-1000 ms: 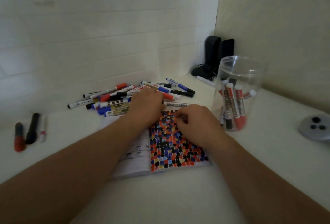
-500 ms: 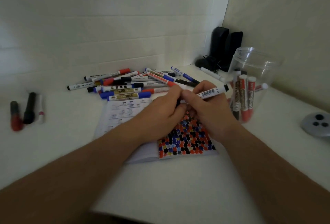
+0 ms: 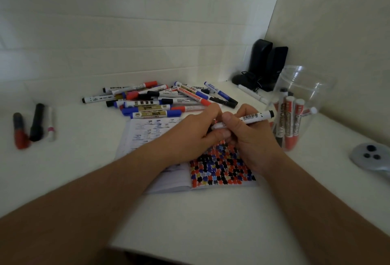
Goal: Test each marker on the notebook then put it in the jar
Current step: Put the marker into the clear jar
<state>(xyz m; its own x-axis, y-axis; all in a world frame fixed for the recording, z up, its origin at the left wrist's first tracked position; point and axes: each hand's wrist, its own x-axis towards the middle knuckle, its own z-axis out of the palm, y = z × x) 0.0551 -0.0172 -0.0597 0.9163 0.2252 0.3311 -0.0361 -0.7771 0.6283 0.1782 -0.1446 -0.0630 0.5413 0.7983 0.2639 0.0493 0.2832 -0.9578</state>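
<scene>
My right hand [image 3: 249, 135] grips a white marker [image 3: 256, 115] with a barcode label and a black end, held above the open notebook [image 3: 221, 169]. My left hand [image 3: 194, 131] pinches the marker's lower end, where its cap is hidden by my fingers. The notebook's right page is covered in red, blue and black blots. A clear plastic jar [image 3: 304, 95] to the right holds several markers upright. A heap of markers [image 3: 164, 101] lies behind the notebook.
Three markers [image 3: 33, 125] lie apart at the left. Two black speakers [image 3: 266, 64] stand in the back corner, with a white marker [image 3: 252, 93] in front of them. A grey controller [image 3: 371, 156] sits at the right edge. White walls close in behind and to the right.
My right hand picked a marker up from behind the notebook and raised it. My left hand came over to its lower end. The two hands have stayed together since.
</scene>
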